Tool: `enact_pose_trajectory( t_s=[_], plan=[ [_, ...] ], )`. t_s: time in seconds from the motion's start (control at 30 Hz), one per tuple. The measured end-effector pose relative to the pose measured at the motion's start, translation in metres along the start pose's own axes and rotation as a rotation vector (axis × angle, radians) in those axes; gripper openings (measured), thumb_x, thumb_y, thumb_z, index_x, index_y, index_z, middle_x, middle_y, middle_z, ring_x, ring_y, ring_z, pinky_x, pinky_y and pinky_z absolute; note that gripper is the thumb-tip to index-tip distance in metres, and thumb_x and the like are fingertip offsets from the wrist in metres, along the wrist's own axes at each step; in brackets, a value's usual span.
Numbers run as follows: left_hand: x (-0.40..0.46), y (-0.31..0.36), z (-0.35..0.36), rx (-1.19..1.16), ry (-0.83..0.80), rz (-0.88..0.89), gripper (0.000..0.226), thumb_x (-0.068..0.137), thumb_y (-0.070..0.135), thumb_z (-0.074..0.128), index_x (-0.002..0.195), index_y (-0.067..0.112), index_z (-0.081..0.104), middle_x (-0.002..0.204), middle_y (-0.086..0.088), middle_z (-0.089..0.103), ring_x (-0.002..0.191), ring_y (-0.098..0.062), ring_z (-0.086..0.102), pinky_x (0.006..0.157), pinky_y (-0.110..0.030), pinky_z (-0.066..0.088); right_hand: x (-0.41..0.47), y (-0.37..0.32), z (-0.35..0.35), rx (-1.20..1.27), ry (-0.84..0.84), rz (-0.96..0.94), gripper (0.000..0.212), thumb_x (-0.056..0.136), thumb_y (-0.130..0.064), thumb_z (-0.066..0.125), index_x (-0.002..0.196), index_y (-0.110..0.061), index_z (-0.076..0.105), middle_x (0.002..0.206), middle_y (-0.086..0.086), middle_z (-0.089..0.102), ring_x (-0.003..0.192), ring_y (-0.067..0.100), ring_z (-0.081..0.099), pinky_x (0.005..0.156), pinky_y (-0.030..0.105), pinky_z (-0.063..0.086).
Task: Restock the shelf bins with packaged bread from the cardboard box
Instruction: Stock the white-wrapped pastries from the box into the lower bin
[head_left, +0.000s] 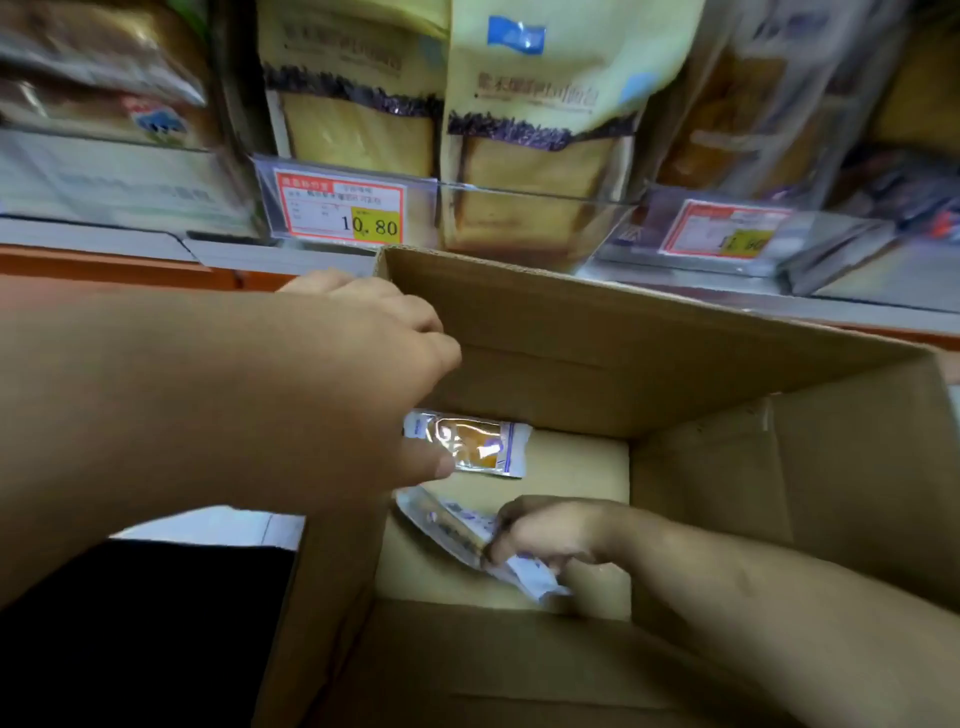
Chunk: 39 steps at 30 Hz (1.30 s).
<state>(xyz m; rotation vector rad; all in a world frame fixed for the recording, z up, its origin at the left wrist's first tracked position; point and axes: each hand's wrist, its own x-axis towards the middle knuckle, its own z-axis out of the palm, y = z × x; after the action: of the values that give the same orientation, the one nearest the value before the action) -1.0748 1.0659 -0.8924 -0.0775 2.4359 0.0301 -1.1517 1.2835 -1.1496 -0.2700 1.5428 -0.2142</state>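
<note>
Head view, right hand (540, 530) gripping glossy flat packet (457, 530), matte cardboard box (727, 374)

Price tag (340, 212) "10.80", 2nd tag (727, 228) blurred.

left hand (374, 332) fingers hidden behind the cardboard box (675, 364) wall; right price tag (727, 228) blurred.

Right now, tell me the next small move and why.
Probably lift the right hand straight up with the packet it already pinches at the bottom of the box, then carry it to the shelf bin. The left hand sits at the box rim, and one more packet lies loose below.
</note>
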Motion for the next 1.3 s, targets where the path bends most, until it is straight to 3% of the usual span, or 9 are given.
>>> enact_pose_trajectory(
  t_s=[0.23, 0.37, 0.5, 0.63, 0.8, 0.93, 1.03, 1.13, 1.3],
  plan=[
    [-0.020, 0.008, -0.020, -0.139, 0.169, 0.097, 0.076, 0.081, 0.087, 0.038, 0.144, 0.044, 0.046, 0.140, 0.017, 0.057, 0.130, -0.013, 0.053, 0.109, -0.036, 0.046, -0.159, 0.010, -0.048, 0.505, -0.239, -0.219, 0.069, 0.072, -0.021, 0.066, 0.136, 0.004, 0.061, 0.115, 0.020, 0.068, 0.094, 0.026, 0.071, 0.081, 0.041, 0.062],
    [-0.024, 0.017, -0.035, -0.553, 0.352, 0.147, 0.082, 0.067, 0.094, 0.038, 0.127, 0.044, 0.061, 0.117, 0.025, 0.067, 0.106, 0.004, 0.063, 0.097, -0.029, 0.052, -0.244, 0.020, -0.056, 0.673, -0.326, -0.555, 0.064, 0.079, -0.016, 0.048, 0.139, 0.003, 0.059, 0.128, 0.026, 0.064, 0.110, 0.037, 0.068, 0.094, 0.050, 0.056],
    [-0.015, 0.029, -0.046, -1.073, 0.503, 0.203, 0.095, 0.050, 0.098, 0.063, 0.129, 0.046, 0.059, 0.123, 0.028, 0.069, 0.114, 0.009, 0.064, 0.108, -0.033, 0.049, -0.281, 0.028, -0.048, 0.873, -0.243, -0.782, 0.075, 0.070, -0.014, 0.063, 0.138, 0.006, 0.039, 0.125, 0.033, 0.049, 0.106, 0.047, 0.058, 0.089, 0.051, 0.054],
    [-0.008, 0.048, -0.054, -1.184, 0.467, 0.232, 0.088, 0.049, 0.090, 0.075, 0.122, 0.042, 0.066, 0.116, 0.026, 0.072, 0.110, 0.009, 0.065, 0.110, -0.034, 0.048, -0.288, 0.027, -0.043, 0.981, -0.134, -0.838, 0.093, 0.058, -0.014, 0.074, 0.137, 0.005, 0.029, 0.126, 0.027, 0.026, 0.103, 0.045, 0.043, 0.087, 0.047, 0.045],
    [0.002, 0.053, -0.051, -1.167, 0.365, 0.240, 0.092, 0.050, 0.075, 0.091, 0.130, 0.037, 0.063, 0.117, 0.006, 0.076, 0.111, -0.005, 0.070, 0.107, -0.034, 0.051, -0.309, 0.027, -0.037, 1.000, -0.147, -0.815, 0.075, 0.068, -0.015, 0.070, 0.135, 0.004, 0.043, 0.122, 0.035, 0.049, 0.099, 0.049, 0.065, 0.083, 0.048, 0.060],
    [0.001, 0.059, -0.057, -1.266, 0.332, 0.257, 0.047, 0.074, 0.031, 0.084, 0.117, 0.015, 0.072, 0.094, -0.007, 0.081, 0.090, -0.018, 0.078, 0.070, -0.017, 0.058, -0.319, 0.043, -0.052, 0.856, -0.172, -0.914, 0.075, 0.102, -0.051, 0.050, 0.159, -0.004, 0.042, 0.143, 0.034, 0.055, 0.116, 0.053, 0.064, 0.094, 0.053, 0.055],
    [0.005, 0.060, -0.058, -1.312, 0.364, 0.226, 0.030, 0.080, 0.025, 0.082, 0.107, 0.013, 0.076, 0.082, -0.005, 0.080, 0.078, -0.016, 0.078, 0.057, -0.017, 0.052, -0.325, 0.055, -0.067, 0.863, -0.169, -1.005, 0.087, 0.103, -0.072, 0.035, 0.162, -0.008, 0.039, 0.159, 0.034, 0.041, 0.132, 0.057, 0.054, 0.108, 0.058, 0.048],
    [0.009, 0.061, -0.058, -1.412, 0.330, 0.181, 0.030, 0.081, 0.020, 0.083, 0.106, 0.006, 0.075, 0.085, -0.011, 0.080, 0.070, -0.015, 0.076, 0.055, -0.021, 0.056, -0.329, 0.063, -0.075, 0.906, 0.012, -1.109, 0.082, 0.098, -0.063, 0.059, 0.156, -0.005, 0.048, 0.153, 0.035, 0.048, 0.128, 0.055, 0.059, 0.101, 0.051, 0.058],
    [0.018, 0.062, -0.055, -1.363, 0.122, 0.240, 0.060, 0.067, 0.028, 0.100, 0.107, 0.000, 0.066, 0.100, -0.024, 0.077, 0.087, -0.030, 0.077, 0.069, -0.037, 0.064, -0.329, 0.050, -0.079, 0.867, 0.671, -1.096, 0.024, 0.093, -0.015, 0.075, 0.113, -0.003, 0.076, 0.106, 0.028, 0.075, 0.075, 0.028, 0.074, 0.056, 0.028, 0.059]
  ],
)
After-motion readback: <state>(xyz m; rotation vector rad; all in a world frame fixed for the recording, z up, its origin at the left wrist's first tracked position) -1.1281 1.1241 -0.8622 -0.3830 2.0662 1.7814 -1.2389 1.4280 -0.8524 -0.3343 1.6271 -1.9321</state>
